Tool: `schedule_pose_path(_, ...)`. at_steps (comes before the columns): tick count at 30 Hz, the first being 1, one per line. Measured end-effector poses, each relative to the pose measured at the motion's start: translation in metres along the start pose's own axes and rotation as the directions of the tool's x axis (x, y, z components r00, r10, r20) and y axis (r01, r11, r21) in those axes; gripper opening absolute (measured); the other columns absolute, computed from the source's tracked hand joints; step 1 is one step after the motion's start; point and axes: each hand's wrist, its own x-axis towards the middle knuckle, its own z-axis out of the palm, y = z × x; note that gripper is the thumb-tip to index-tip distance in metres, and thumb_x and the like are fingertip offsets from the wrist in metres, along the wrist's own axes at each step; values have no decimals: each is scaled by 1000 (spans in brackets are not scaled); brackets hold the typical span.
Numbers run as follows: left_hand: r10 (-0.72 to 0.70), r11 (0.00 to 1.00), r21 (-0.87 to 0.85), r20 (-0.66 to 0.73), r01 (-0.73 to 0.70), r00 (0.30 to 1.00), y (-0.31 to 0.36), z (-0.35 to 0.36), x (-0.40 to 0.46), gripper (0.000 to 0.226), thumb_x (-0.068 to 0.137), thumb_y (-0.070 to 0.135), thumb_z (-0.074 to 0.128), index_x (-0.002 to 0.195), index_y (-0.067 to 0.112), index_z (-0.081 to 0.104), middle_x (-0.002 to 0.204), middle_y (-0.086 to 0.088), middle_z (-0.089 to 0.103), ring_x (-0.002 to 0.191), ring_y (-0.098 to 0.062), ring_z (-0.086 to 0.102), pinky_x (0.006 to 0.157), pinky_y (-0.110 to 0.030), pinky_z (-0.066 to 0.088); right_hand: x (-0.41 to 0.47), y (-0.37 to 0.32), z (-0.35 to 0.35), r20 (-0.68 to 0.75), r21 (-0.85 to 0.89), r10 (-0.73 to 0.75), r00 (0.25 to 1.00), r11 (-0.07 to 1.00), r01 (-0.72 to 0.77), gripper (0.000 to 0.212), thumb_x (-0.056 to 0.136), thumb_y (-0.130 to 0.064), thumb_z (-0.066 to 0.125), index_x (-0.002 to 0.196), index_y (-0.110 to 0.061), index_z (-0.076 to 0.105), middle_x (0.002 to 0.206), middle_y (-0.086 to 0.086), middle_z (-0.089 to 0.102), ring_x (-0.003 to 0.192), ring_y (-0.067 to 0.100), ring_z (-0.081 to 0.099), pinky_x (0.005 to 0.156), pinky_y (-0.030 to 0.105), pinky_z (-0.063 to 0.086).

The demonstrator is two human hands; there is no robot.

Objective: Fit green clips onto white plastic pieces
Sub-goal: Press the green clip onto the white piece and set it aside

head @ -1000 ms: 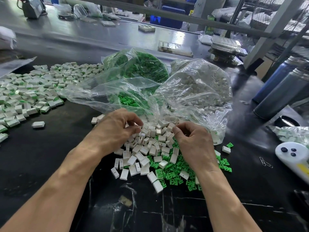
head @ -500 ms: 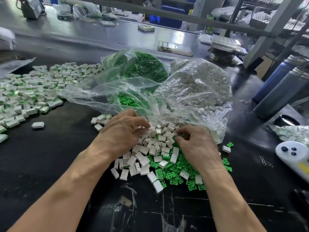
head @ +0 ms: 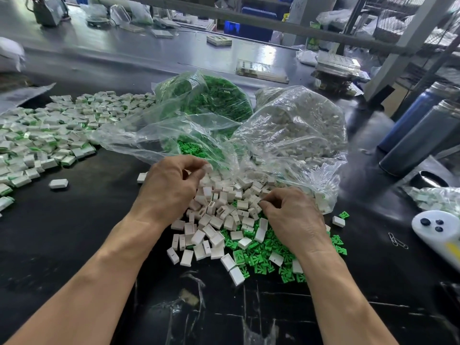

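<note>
A heap of white plastic pieces [head: 219,210] is spread on the black bench [head: 74,245], with green clips [head: 261,260] scattered at its near right. A white piece is pinched by the left hand [head: 171,185] at the heap's far edge; the right hand [head: 291,215] is curled over the heap, its hold unclear. Two clear bags [head: 293,135] lie beyond. Assembled pieces [head: 49,135] are piled far left.

Right hand [head: 293,217] fingertips curled under palm (grasp unclear); white controller [head: 438,235] cut by right edge.
</note>
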Motion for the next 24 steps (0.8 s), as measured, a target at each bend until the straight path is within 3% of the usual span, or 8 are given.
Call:
schedule_pose_path(7,-97,967,-240,-38,85,995,7,1,-1,11,92,21,76,101,27,77,92,8,77,84,-8,72,80,-25,62,-1,-3,-1,31,-32,-3,1000,999,4,9,96,-35,72,105,-36,74,110,-11,61,110,16,60,105,43,51)
schedule_pose_path(11,-121,940,-324,-21,108,992,9,2,-2,13,89,16,78,102,21,78,95,2,78,92,-17,74,84,-29,62,-2,-3,-1,28,-23,-7,1000,1000,8,6,96,-35,72,101,-36,71,107,-12,60,108,16,60,105,43,51)
schedule_pose_path(17,-131,915,-386,-4,120,991,11,2,-1,14,88,17,79,101,19,77,97,-3,77,96,-24,73,85,-35,62,-1,-1,-2,39,-45,-18,999,999,20,22,96,-40,72,118,-37,71,106,-15,53,110,13,55,108,41,47)
schedule_pose_path(19,-120,918,-381,1,111,993,11,3,-2,13,88,18,78,101,20,76,98,-3,77,95,-23,72,85,-35,62,-1,-1,-1,24,-51,-30,999,998,31,16,95,-38,73,111,-39,74,102,-16,53,109,13,57,107,41,49)
schedule_pose_path(24,-96,911,-401,20,96,995,11,5,-2,11,90,14,76,101,18,74,90,2,77,81,-11,74,68,-19,57,-1,-3,2,11,-54,-41,999,998,42,5,94,-36,74,99,-37,72,98,-17,55,105,13,58,104,42,50)
